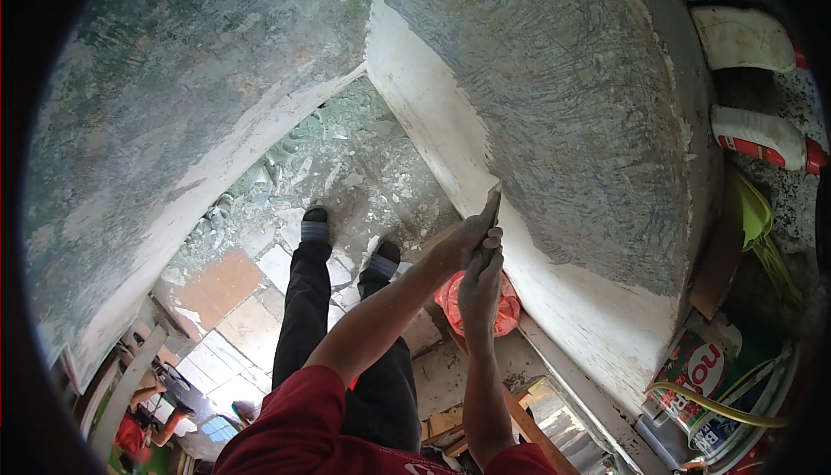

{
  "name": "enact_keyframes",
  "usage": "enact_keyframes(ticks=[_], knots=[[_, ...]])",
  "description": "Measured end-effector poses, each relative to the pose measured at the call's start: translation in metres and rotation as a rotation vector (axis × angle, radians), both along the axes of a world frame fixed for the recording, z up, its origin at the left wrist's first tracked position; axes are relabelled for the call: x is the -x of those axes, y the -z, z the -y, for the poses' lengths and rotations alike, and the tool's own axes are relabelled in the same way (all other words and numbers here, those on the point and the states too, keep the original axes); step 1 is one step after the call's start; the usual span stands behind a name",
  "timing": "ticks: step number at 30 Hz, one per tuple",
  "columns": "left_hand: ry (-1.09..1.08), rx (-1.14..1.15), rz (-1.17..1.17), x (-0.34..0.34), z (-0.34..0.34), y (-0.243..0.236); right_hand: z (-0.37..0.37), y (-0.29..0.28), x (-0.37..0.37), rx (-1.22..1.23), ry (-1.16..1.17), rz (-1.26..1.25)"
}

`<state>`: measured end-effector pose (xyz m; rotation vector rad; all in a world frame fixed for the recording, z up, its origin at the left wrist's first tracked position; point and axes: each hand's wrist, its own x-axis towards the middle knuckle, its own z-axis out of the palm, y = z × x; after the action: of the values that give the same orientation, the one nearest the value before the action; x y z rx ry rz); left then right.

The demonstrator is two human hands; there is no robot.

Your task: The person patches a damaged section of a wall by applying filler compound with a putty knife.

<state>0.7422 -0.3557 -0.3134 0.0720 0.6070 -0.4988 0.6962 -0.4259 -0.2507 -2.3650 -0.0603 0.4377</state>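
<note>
My left hand (475, 236) and my right hand (481, 278) are closed together, one behind the other, around a narrow flat-bladed scraper (494, 195). The left is nearer the blade, the right lower down; the fingers hide most of the handle. The blade tip touches the right-hand wall (589, 112), right where grey, scratched coating meets a bare whitish strip (433, 86). Grey dust coats both hands. A red plastic bag (509, 309) lies just beyond the right wrist, at the foot of this wall.
Chips and flakes (346, 146) litter the tiled floor by my sandalled feet. Another mottled wall (190, 86) rises at left. Along the right ledge are white-and-red bottles (762, 138), a lime-green plastic item (753, 215) and a bucket (705, 362). Another person (138, 432) appears at lower left.
</note>
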Motion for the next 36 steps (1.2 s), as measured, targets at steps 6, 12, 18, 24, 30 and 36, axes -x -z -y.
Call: enact_keyframes(ticks=[6, 12, 18, 24, 30, 36], knots=[[-0.150, 0.004, -0.098, -0.016, -0.018, 0.011, -0.013, 0.010, -0.019, 0.027, -0.104, -0.049], [-0.141, 0.086, -0.059, -0.013, -0.012, 0.020, -0.015, 0.005, -0.020, 0.006, -0.067, -0.035], [0.006, -0.057, -0.009, -0.004, 0.001, 0.009, -0.007, 0.008, -0.006, -0.104, -0.059, 0.051], [-0.134, -0.001, -0.089, -0.017, -0.012, 0.026, -0.016, 0.010, -0.021, -0.016, -0.085, -0.082], [-0.114, -0.013, -0.081, -0.016, -0.010, 0.017, -0.009, 0.010, -0.029, -0.023, -0.063, -0.092], [-0.023, -0.042, -0.055, -0.005, 0.001, 0.005, -0.002, 0.008, -0.007, -0.111, -0.040, 0.008]])
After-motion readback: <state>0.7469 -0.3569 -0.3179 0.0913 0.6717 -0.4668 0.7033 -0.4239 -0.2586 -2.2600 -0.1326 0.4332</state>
